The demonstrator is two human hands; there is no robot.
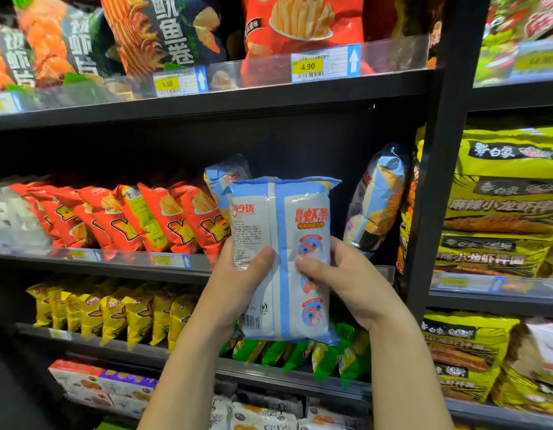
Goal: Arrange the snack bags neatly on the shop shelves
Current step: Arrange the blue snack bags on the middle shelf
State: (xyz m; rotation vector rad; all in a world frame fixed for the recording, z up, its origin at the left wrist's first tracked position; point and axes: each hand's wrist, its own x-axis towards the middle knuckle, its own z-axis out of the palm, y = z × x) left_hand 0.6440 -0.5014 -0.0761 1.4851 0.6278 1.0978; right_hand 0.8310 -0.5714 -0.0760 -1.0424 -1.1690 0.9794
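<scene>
I hold a light blue and white snack bag [280,231] upright in front of the middle shelf [120,264], its back side with the barcode facing me. My left hand [238,280] grips its left edge, thumb across the back. My right hand [337,280] grips its right edge, thumb on the printed side. Behind it on the shelf stands another blue bag [222,175], and a third blue bag [377,197] leans against the shelf's right upright. A dark gap lies between those two bags.
Red fries bags [151,218] fill the middle shelf to the left. Yellow bags [114,311] and green bags [300,352] line the shelf below. Big bags sit on the top shelf [238,97]. A black upright [436,181] separates a bay of yellow-green noodle packs [501,197].
</scene>
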